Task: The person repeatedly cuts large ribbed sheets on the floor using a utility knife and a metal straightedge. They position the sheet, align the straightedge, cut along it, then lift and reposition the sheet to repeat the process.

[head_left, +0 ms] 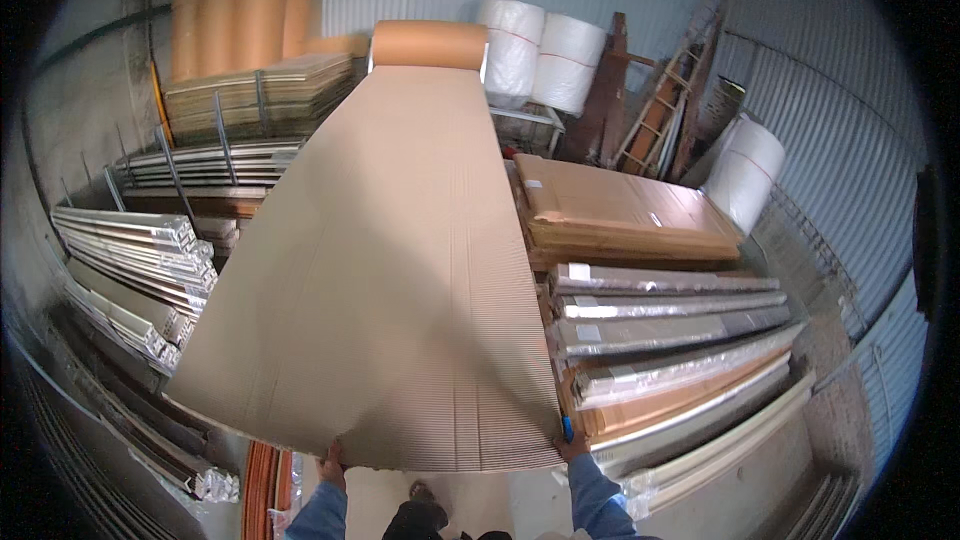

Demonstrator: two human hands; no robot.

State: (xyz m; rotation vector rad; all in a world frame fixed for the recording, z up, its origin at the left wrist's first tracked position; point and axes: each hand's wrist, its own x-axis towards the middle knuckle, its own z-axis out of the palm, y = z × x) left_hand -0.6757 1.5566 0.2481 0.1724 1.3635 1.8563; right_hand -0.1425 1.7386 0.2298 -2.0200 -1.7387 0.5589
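Observation:
A wide sheet of corrugated cardboard [390,270] stretches from a roll [430,44] at the far end toward me. My left hand [331,464] is closed on its near edge, left of the middle, with the fingers partly hidden by the sheet. At the near right corner my right hand [574,444] grips the same edge. A small blue object [567,427] shows at the right hand's fingers; its kind is too small to tell. Fine ridges run across the sheet, and shadows fall on its surface.
Wrapped long profiles [670,315] and flat cardboard packs [630,205] lie on the right. To the left, white profiles [140,240] rest in a rack. White plastic-wrapped rolls [513,50], a wooden ladder [660,120] and brown rolls [262,20] stand at the back.

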